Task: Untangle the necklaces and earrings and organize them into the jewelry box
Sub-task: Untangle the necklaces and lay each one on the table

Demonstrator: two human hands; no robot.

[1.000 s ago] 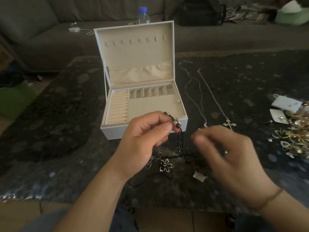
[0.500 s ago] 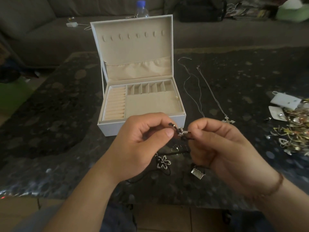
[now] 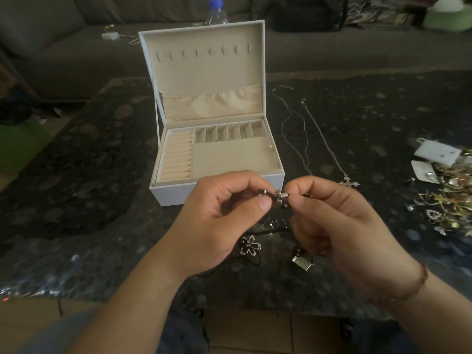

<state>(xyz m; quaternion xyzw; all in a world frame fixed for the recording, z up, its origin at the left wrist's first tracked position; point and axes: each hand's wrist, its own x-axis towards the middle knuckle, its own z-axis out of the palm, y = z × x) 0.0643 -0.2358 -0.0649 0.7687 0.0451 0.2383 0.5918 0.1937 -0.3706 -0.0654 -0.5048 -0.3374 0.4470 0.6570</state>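
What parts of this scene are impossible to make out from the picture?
Head view:
- Clasp of the dark cord necklace: mostly covered by the left hand and right hand.
- Pile of gold earrings: cut off by the right edge, too tangled to count.
- Clear plastic bottle: lower part behind the white jewelry box.

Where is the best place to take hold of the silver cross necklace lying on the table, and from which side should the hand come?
Probably pinch the cross pendant, coming from above on the near side. It lies flat at the near end of the silver cross necklace, is the thickest part, and sits close to the right hand. The thin chain stretches away across the table and looks harder to pinch.
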